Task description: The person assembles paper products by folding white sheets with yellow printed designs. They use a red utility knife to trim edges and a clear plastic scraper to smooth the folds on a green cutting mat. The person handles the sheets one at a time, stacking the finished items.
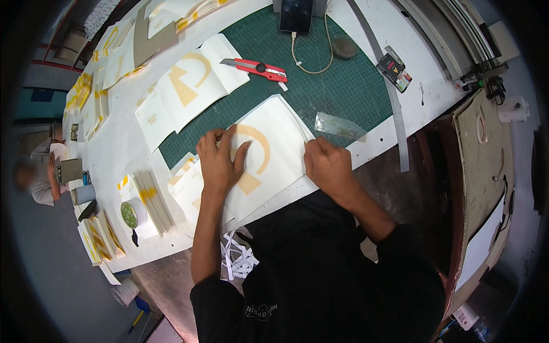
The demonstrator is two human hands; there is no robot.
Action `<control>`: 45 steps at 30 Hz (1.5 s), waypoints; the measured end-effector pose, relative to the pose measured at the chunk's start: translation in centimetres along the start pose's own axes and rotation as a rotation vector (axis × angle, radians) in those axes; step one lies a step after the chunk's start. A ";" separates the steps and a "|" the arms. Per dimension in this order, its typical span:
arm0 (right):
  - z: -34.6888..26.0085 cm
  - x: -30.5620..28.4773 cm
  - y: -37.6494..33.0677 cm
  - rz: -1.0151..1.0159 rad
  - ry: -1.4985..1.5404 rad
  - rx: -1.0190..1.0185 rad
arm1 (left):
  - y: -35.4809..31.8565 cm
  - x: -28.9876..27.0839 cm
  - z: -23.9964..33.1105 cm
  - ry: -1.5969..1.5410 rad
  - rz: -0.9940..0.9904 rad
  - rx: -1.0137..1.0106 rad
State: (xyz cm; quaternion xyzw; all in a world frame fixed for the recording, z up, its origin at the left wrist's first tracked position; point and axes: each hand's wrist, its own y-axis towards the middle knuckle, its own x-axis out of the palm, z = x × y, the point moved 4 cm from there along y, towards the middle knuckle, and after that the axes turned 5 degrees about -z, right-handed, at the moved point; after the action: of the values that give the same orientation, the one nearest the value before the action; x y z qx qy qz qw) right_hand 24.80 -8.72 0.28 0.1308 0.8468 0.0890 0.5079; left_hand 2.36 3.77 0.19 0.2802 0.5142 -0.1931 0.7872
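Note:
In front of me lies a white paper sheet (283, 128) printed with a tan curved shape, layered over other paper at the table's near edge. My left hand (220, 157) rests on its left part with fingers spread, thumb beside the print. My right hand (330, 166) is closed at the sheet's right edge, its fingertips pinching the paper there; the inside of the fist is hidden. Beyond the sheet, a red utility knife (260, 69) with its blade out lies partly over an unfolded printed cover (191, 86). A clear plastic piece (340, 126) is right of the sheet.
Beneath lies a green cutting mat (366, 86). A phone (295, 16) on a cable and a metal ruler (400, 126) are farther right. Paper stacks (151, 200) and a tape roll (132, 214) stand left. Paper strips (237, 257) hang below the edge. Another person (43, 171) sits far left.

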 end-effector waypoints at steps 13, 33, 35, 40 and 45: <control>5.4 -0.2 3.4 -0.340 0.577 0.430 | 0.0 0.1 0.2 0.009 0.009 0.007; 5.0 0.8 6.6 -0.471 0.454 0.311 | -1.0 -2.0 3.9 0.075 -0.360 0.231; 4.8 0.8 6.6 -0.457 0.425 0.292 | -2.4 -1.2 2.8 0.131 -0.424 0.236; 3.6 0.3 6.2 -0.433 0.358 0.283 | -3.5 -0.2 2.0 0.181 -0.375 0.219; 1.5 0.5 5.2 -0.343 0.108 0.192 | -3.3 0.3 1.8 0.166 -0.455 0.206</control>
State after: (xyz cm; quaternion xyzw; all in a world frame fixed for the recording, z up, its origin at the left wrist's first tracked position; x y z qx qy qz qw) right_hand 26.56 -3.54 0.62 0.0275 0.8872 -0.0729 0.4547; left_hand 1.83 0.09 -0.26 0.2510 0.6046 -0.3926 0.6460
